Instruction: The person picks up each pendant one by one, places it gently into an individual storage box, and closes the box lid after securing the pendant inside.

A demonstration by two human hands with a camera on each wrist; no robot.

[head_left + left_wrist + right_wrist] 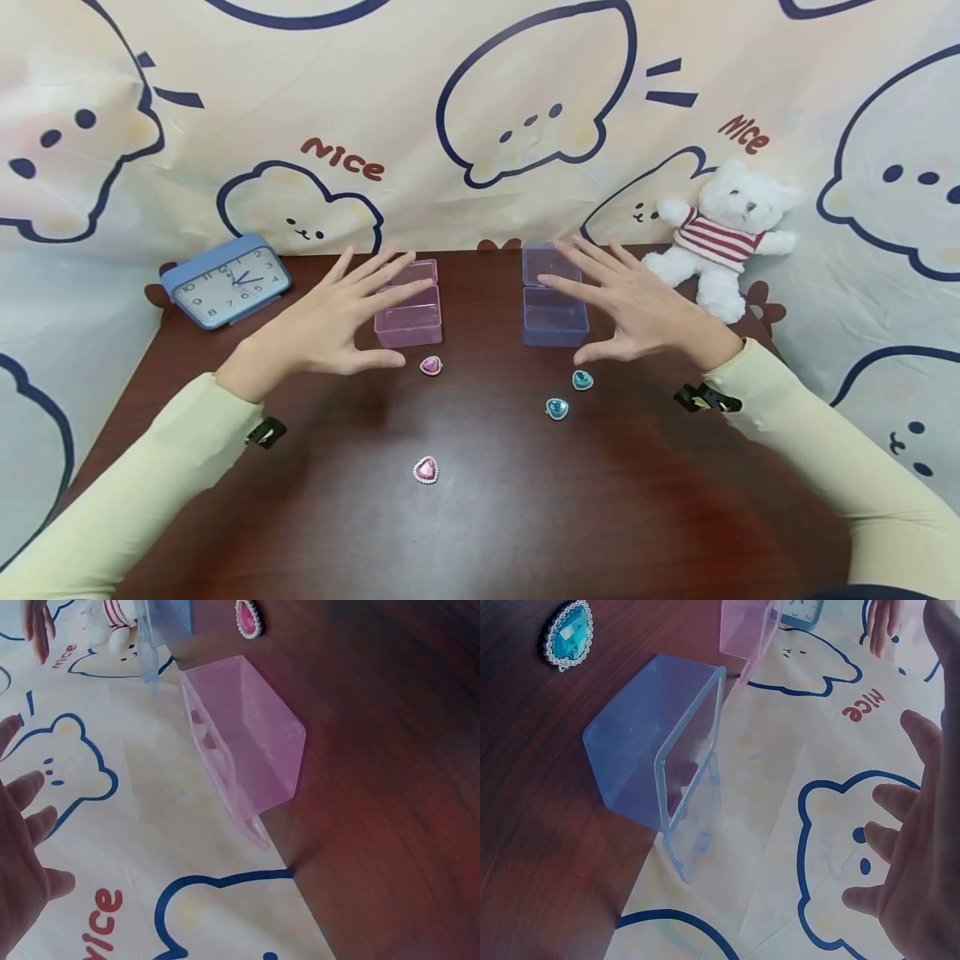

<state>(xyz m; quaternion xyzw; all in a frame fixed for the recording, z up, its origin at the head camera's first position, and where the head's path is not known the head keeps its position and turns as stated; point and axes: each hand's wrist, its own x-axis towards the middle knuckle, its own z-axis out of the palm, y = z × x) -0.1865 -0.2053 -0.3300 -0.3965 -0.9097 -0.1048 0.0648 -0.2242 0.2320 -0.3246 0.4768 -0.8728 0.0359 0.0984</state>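
Near pink gem [426,469]: alone on the surface [487,525]; we'd best pinch it by its beaded edge.
Blue gems [557,408]: a close pair before the blue box [555,335]; we should take them singly.
Far pink gem [431,366]: just in front of the pink box [410,335].
Our hands: left hand [341,321] and right hand [630,304], fingers spread, holding nothing; we'd lower them gently, clear of the open lids [540,262].

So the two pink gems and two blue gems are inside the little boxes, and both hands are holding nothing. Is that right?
Not quite. In the head view, the two pink gems and two blue gems lie on the table, outside the pink box and blue box. The left hand and right hand do hold nothing.
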